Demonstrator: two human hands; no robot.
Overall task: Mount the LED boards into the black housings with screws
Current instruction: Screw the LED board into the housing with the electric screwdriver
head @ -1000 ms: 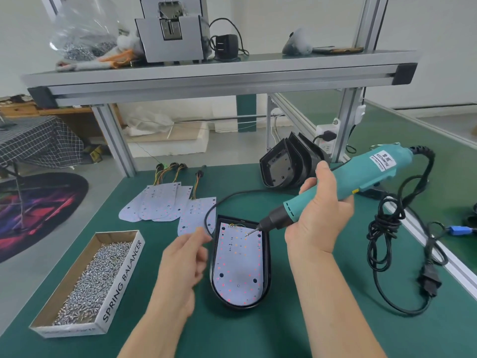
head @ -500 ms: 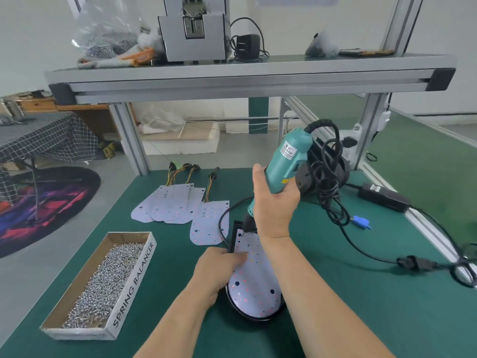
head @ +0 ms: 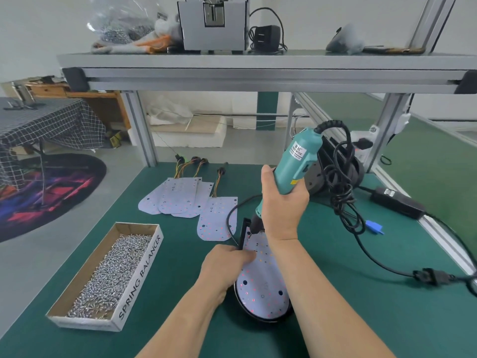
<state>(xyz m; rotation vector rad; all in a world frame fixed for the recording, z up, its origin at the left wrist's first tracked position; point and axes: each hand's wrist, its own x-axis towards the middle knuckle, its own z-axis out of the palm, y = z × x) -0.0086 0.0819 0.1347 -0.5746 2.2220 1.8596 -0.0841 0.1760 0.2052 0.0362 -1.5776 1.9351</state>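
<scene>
Green table (head: 387, 306), aluminium frame; left rear post (head: 139, 127) at the back-left corner. Black power brick (head: 397, 202) near the right edge, blue connector (head: 374, 226) just inboard of it. White power strip (head: 361, 146) at the back-right corner.

Shelf (head: 258, 62) over the back edge carries, left to right:
- clear plastic bag (head: 121, 19)
- grey-and-orange cloth (head: 144, 45)
- grey metal box (head: 213, 27)
- black adapter (head: 265, 37)
- grey wrapped lump (head: 344, 41), can't tell what

Floor beyond the left edge: round dark rug (head: 51, 192), checked tablecloth (head: 46, 125), wooden furniture (head: 77, 94). White slabs (head: 188, 133) behind the back edge.
</scene>
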